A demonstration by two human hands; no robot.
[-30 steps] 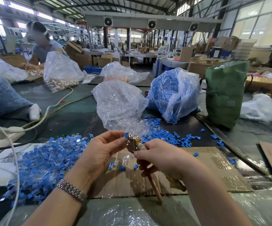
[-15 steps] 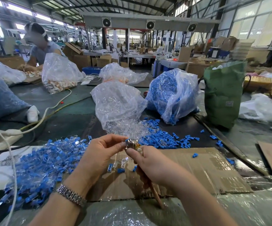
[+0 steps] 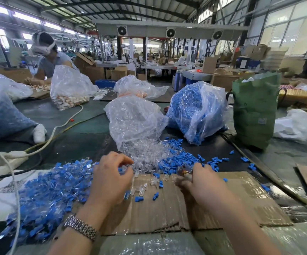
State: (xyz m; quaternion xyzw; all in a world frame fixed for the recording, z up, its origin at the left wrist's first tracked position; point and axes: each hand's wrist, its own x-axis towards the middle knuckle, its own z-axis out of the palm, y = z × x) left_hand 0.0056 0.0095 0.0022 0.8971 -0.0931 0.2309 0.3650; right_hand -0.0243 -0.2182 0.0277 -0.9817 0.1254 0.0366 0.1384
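Over cardboard (image 3: 167, 208), right hand (image 3: 204, 183) grips the tool (image 3: 184, 171); left hand (image 3: 112, 179) curls onto clear pieces (image 3: 145, 155), grasp unclear.

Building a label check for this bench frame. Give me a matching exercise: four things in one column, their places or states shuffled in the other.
Things:
1. left hand
2. right hand
3. green bag
4. watch

Places or states:
A. stands upright, right of the blue-parts bag
B. grips a tool
C. worn at the left hand's wrist
D. fingers curled over the clear parts

Pairs: 1-D, 2-B, 3-A, 4-C.
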